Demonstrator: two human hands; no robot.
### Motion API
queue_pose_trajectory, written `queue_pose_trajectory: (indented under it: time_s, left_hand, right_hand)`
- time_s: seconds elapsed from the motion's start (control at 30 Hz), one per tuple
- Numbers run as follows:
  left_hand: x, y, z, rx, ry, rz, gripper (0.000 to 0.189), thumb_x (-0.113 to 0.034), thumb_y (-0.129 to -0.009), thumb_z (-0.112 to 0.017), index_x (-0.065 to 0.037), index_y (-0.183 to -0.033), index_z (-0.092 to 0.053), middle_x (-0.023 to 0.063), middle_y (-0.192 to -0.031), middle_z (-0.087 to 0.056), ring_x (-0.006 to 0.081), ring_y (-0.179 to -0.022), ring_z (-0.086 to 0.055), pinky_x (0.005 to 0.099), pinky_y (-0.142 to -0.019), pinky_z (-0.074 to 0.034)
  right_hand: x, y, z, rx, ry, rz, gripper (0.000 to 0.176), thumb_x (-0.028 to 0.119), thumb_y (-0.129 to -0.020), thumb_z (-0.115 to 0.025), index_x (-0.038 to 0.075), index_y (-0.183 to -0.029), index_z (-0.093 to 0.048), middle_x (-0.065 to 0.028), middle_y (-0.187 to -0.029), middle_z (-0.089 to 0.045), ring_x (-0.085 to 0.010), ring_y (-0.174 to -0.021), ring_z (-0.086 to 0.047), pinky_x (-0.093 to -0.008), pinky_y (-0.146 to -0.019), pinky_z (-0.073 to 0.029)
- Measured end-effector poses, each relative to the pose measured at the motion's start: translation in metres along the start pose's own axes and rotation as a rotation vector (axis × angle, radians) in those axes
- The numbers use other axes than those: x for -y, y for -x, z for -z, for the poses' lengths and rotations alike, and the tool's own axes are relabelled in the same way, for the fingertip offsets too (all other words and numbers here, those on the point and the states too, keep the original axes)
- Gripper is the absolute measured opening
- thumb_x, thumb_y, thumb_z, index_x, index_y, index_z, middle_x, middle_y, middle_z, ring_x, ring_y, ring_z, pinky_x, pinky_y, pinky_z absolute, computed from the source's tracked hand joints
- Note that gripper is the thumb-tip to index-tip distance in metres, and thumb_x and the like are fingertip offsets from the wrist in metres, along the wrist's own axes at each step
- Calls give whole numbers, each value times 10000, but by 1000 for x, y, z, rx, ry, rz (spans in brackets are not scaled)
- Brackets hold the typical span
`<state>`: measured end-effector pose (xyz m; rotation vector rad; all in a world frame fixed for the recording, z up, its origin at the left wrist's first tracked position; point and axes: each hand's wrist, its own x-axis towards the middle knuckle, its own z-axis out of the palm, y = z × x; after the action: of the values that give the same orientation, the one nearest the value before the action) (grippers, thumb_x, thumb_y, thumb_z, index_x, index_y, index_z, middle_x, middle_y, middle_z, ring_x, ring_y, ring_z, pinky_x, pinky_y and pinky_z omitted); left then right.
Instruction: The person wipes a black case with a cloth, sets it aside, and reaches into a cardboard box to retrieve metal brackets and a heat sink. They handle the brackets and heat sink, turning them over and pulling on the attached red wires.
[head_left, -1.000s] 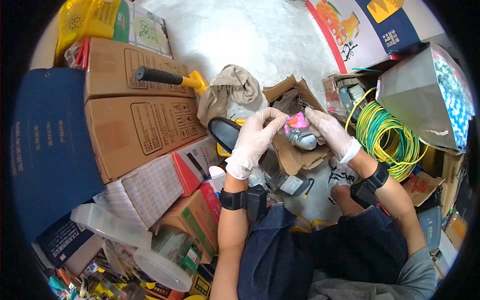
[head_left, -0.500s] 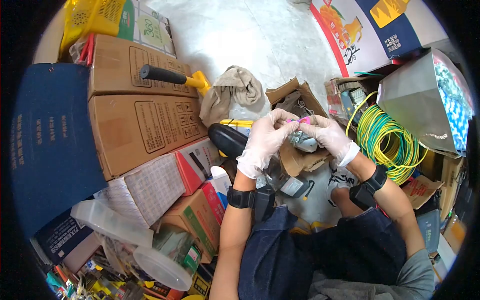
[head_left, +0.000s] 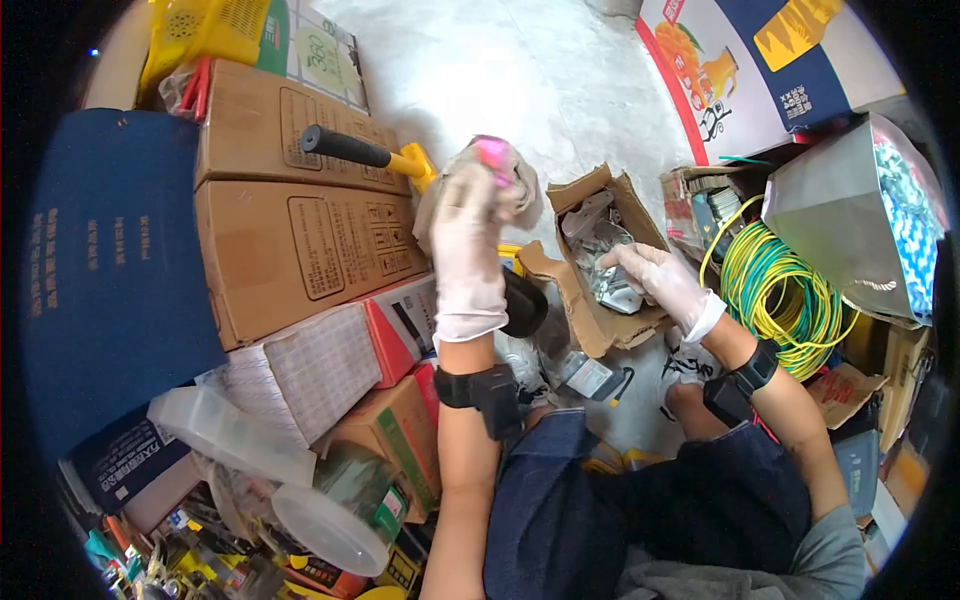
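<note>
My left hand (head_left: pixel 468 250), in a white glove and blurred by motion, grips a small bright pink thing (head_left: pixel 491 152) at its fingertips. Behind that hand lies a crumpled beige cloth (head_left: pixel 520 180) on the floor. My right hand (head_left: pixel 662 283), gloved as well, is over the open cardboard box (head_left: pixel 595 332), its fingers drawn together. Whatever those fingertips may hold is too small to make out. Inside the box are clear plastic bags and grey metal-looking parts (head_left: pixel 618 297), partly covered by the right hand.
Large brown cartons (head_left: pixel 300 262) stand at left, with a yellow-headed, black-handled tool (head_left: pixel 350 148) on them. A coil of yellow-green wire (head_left: pixel 785 285) lies at right, below a grey bag (head_left: pixel 822 205). A dark battery-like block (head_left: pixel 588 375) sits near my feet.
My hands have parted. The left has carried the pink thing up and left to the cloth, while the right has let go of it and lowered slightly over the box.
</note>
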<state>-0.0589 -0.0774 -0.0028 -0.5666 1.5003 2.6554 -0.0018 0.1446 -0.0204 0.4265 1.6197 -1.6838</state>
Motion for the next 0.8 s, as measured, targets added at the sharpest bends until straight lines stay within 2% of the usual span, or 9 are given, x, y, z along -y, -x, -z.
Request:
queue_pose_trajectory:
  time_s: [0.1,0.17,0.23,0.27,0.37,0.4,0.53,0.77,0.8]
  left_hand:
    - [-48,0,3,-61,355,-194,270,-195,-910,-619,-3,-1093,-568,111,-968,-657,168,-846,-663,239,-699,-564]
    - [-82,1,5,253,644,-295,204,-164,-938,-559,0,-1054,-594,120,-960,-666,200,-877,-664,283,-725,-585]
    - [-116,3,8,297,724,-385,171,-146,-949,-529,-9,-1018,-606,97,-912,-660,183,-845,-644,315,-709,-549]
    - [-130,9,5,385,821,-379,125,-107,-945,-519,-15,-987,-593,83,-881,-651,172,-821,-628,314,-715,-518]
    - [-154,19,16,290,1026,-368,100,-78,-935,-517,5,-970,-561,103,-866,-633,193,-820,-625,318,-713,-509]
    - [-160,23,25,234,1140,-295,120,-70,-932,-513,27,-988,-557,119,-884,-629,216,-834,-623,330,-719,-510]
    - [-164,27,50,111,1178,-388,156,-81,-925,-533,43,-1016,-554,141,-917,-622,242,-857,-618,351,-735,-515]
    - [-159,21,48,122,1150,-386,183,-92,-917,-550,46,-1038,-550,155,-931,-616,252,-882,-613,361,-749,-515]
    - [-158,20,47,124,1148,-379,187,-93,-916,-552,46,-1041,-550,157,-933,-616,253,-885,-612,363,-751,-515]
  right_hand:
    - [-2,-1,1,-2,15,8,364,384,-958,-520,54,-996,-668,69,-687,-502,-27,-565,-372,-195,-516,-301]
    - [-5,-2,2,1,28,2,363,383,-959,-519,53,-992,-667,69,-686,-505,-27,-565,-373,-195,-516,-303]
    - [-8,-3,3,22,24,28,356,383,-960,-517,61,-981,-669,77,-665,-482,-24,-556,-360,-197,-507,-292]
    - [-7,-2,2,20,26,27,356,383,-960,-517,61,-981,-669,77,-665,-482,-24,-556,-360,-197,-507,-292]
    - [-8,-3,1,16,-18,28,345,381,-962,-516,73,-977,-671,88,-641,-440,-23,-545,-337,-199,-497,-272]
    - [-12,-5,3,26,-4,34,341,378,-963,-515,75,-975,-671,89,-640,-440,-23,-544,-337,-198,-497,-272]
    - [-13,-5,3,33,15,38,331,370,-966,-512,79,-971,-671,89,-643,-451,-23,-541,-341,-195,-496,-275]
    - [-8,-3,0,21,4,35,334,370,-970,-503,81,-962,-671,90,-637,-444,-22,-544,-335,-195,-497,-269]
    - [30,10,-18,29,23,27,338,374,-971,-499,83,-960,-672,86,-639,-449,-24,-551,-346,-196,-503,-277]
